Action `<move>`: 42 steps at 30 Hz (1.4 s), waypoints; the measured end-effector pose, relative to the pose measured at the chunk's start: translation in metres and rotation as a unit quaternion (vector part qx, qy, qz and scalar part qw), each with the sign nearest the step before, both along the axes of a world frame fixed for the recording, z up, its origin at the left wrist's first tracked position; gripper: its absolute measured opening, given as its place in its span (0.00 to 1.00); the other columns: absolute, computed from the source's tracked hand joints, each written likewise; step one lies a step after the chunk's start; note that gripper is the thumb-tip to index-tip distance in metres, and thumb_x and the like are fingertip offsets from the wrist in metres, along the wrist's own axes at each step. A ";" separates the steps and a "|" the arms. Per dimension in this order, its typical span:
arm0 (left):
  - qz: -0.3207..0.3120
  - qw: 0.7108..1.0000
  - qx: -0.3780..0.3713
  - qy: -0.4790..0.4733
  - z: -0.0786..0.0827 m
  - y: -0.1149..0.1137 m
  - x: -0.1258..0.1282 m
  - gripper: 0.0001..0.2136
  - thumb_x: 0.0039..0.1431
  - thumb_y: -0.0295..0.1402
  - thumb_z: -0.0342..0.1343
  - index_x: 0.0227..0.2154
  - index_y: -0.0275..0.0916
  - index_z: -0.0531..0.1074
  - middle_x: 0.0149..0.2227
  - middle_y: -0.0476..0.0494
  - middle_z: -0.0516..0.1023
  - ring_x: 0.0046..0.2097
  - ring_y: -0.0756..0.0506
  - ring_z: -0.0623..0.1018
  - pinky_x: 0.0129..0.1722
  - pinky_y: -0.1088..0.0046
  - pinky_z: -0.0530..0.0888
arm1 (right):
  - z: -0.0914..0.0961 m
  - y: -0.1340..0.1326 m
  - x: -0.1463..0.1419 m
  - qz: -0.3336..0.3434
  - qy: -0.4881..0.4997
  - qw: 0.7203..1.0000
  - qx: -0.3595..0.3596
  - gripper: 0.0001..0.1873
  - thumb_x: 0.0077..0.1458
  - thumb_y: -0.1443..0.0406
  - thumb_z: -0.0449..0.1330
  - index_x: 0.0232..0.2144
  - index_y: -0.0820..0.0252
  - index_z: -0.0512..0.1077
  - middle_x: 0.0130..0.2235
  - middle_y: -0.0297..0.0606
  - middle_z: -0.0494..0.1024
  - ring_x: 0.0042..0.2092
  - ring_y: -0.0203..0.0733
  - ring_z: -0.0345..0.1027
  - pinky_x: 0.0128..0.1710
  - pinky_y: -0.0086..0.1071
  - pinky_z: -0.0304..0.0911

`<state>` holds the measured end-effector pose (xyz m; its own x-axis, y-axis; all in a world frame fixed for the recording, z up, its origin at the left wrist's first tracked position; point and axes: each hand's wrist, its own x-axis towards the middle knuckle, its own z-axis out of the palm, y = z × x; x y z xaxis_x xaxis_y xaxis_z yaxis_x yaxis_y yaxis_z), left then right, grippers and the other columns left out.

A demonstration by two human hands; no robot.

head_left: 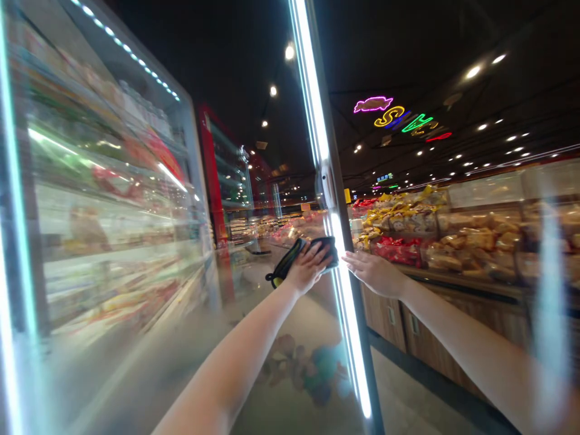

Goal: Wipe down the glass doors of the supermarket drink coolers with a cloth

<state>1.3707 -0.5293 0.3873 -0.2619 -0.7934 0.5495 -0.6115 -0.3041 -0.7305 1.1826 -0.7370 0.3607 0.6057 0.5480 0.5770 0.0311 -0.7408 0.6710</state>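
A glass door (290,338) stands swung open in front of me, with a bright light strip (356,350) running down its dark frame. My left hand (309,266) presses a dark pad-like thing (287,260) against the glass beside the strip. This thing is black with a greenish-yellow part and a small loop at its lower left end; its exact kind is unclear. At the door's outer edge, my right hand (374,272) rests with its fingers stretched out over the frame. Its thumb is hard to make out. A pale handle (327,184) sits on the frame above both hands.
To the left, a lit display fridge (113,254) with packed shelves is blurred. Bins of packaged snacks (475,241) line the right, above wooden cabinets (385,311). A red-framed cabinet (212,181) stands farther back. Floor (408,386) shows at lower right.
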 end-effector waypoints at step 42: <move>0.002 0.999 0.046 0.009 -0.092 0.100 0.019 0.31 0.63 0.39 0.56 0.69 0.48 0.58 0.72 0.47 0.57 0.74 0.41 0.50 0.73 0.49 0.37 | -0.011 0.081 0.021 0.050 -0.062 0.996 0.031 0.27 0.62 0.77 0.51 0.61 0.61 0.68 0.67 0.45 0.65 0.68 0.47 0.58 0.64 0.47 0.61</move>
